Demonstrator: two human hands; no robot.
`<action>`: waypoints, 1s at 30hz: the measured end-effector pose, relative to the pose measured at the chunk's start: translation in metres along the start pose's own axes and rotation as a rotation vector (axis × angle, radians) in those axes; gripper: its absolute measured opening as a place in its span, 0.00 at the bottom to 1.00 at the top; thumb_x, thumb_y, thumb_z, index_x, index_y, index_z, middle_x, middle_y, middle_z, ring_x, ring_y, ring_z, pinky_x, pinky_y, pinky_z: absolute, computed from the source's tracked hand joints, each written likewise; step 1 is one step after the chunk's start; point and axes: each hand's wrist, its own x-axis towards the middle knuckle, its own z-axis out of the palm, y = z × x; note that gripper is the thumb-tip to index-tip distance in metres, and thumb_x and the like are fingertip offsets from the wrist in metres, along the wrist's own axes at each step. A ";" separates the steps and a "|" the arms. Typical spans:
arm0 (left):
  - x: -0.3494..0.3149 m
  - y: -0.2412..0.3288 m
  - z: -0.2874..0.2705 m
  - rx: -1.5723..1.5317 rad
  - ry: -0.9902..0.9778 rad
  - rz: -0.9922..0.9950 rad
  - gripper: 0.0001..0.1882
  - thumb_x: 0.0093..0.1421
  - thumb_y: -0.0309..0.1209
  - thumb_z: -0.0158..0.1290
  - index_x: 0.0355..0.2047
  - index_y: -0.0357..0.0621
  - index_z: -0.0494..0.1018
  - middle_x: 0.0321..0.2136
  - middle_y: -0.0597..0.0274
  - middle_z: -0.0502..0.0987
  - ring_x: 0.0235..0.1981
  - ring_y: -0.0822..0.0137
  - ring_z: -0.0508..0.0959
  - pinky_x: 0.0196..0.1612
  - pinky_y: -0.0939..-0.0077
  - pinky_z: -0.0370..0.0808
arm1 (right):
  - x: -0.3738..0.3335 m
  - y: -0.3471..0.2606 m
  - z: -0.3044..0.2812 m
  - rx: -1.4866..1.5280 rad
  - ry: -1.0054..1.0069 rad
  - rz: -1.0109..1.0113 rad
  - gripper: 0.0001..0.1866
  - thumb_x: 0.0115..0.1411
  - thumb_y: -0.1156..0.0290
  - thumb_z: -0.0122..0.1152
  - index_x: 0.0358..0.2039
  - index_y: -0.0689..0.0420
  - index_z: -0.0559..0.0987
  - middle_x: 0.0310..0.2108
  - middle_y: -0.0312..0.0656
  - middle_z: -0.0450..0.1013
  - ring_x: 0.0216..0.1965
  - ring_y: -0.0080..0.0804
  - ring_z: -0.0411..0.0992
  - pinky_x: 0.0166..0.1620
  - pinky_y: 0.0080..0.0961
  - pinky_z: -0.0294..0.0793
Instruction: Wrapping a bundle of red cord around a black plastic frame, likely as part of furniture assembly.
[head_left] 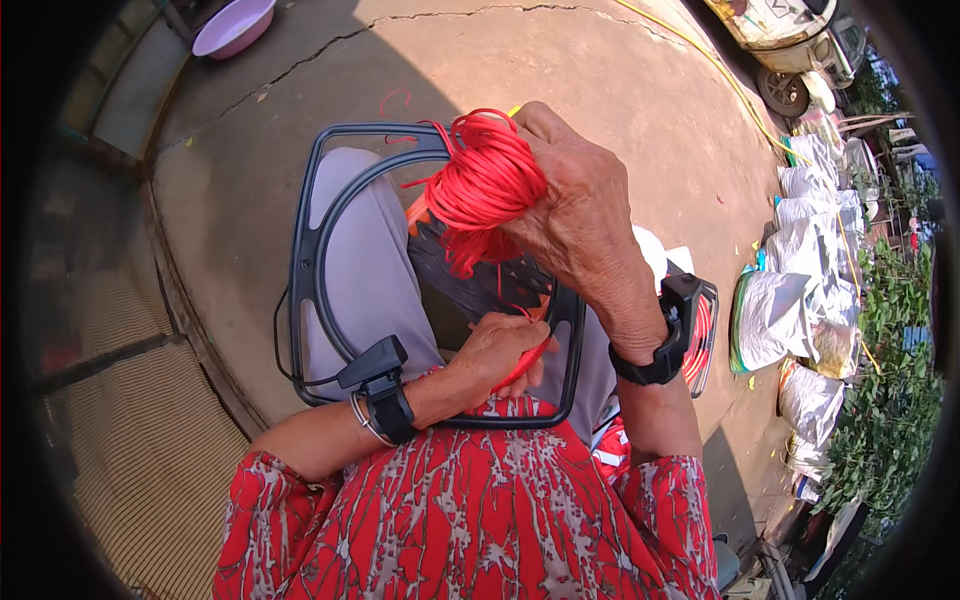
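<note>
Raised over my lap, my right hand [585,205] is closed round a thick bundle of thin red cord [487,175], whose loops hang toward the left. Lower down, my left hand [500,352] has its fingers curled round a strand or small bunch of the same red cord [524,370]. A thin red strand runs between the bundle and that hand. Across my knees lies a black frame [307,240], roughly square outside with a curved inner bar. My left hand is inside its near right part. The bundle covers the frame's far right corner.
Another frame wound with red cord [704,335] stands by my right side. White sacks [775,315] line the right, beside green plants [895,330]. A yellow hose [725,75] crosses the cracked concrete floor. A pink basin [235,28] sits far left, near a mesh screen [160,450].
</note>
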 end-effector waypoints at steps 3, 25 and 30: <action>-0.002 0.003 -0.001 0.050 -0.006 -0.031 0.22 0.68 0.40 0.40 0.36 0.29 0.73 0.16 0.55 0.74 0.09 0.70 0.69 0.14 0.78 0.66 | 0.010 0.006 0.012 0.177 0.104 -0.144 0.21 0.44 0.68 0.70 0.42 0.48 0.80 0.34 0.39 0.73 0.33 0.38 0.75 0.36 0.29 0.74; -0.015 0.013 0.005 -0.062 -0.017 0.102 0.21 0.69 0.40 0.41 0.37 0.29 0.71 0.17 0.54 0.75 0.10 0.70 0.70 0.13 0.80 0.67 | -0.109 0.034 -0.014 0.597 0.249 0.762 0.07 0.62 0.77 0.54 0.41 0.61 0.75 0.29 0.37 0.74 0.27 0.19 0.70 0.32 0.16 0.71; -0.012 0.020 -0.005 -0.161 0.070 0.205 0.20 0.69 0.39 0.40 0.37 0.31 0.71 0.19 0.54 0.75 0.11 0.71 0.71 0.13 0.83 0.67 | -0.160 0.034 0.025 0.813 0.204 0.936 0.08 0.64 0.73 0.53 0.41 0.63 0.74 0.27 0.37 0.73 0.25 0.18 0.71 0.29 0.14 0.69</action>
